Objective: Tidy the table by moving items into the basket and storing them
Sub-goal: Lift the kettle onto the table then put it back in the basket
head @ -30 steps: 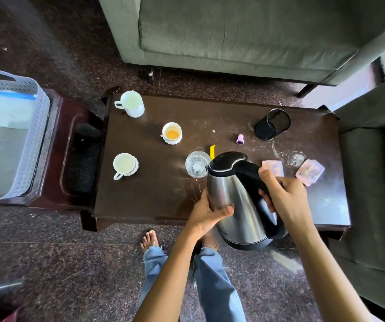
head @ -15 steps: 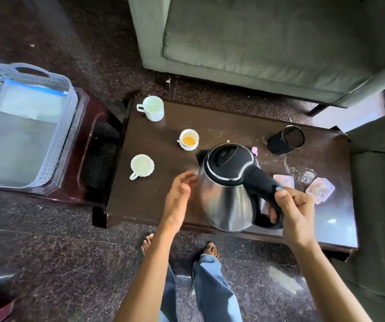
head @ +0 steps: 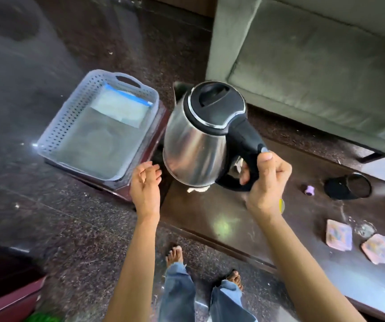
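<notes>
While the right hand (head: 264, 182) grips the kettle (head: 196, 145) handle, the left hand (head: 145, 184) hovers open, empty

One kettle (head: 198, 140), one basket (head: 75, 117), two coasters (head: 339, 234).

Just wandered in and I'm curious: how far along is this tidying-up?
Barely begun. The basket holds only a flat plastic pouch, nothing from the table. In hand: the right hand carries the steel kettle by its handle, in the air between table and basket; the left hand is open and empty. Still on the table: black mesh cup, purple cap, two coasters.
</notes>
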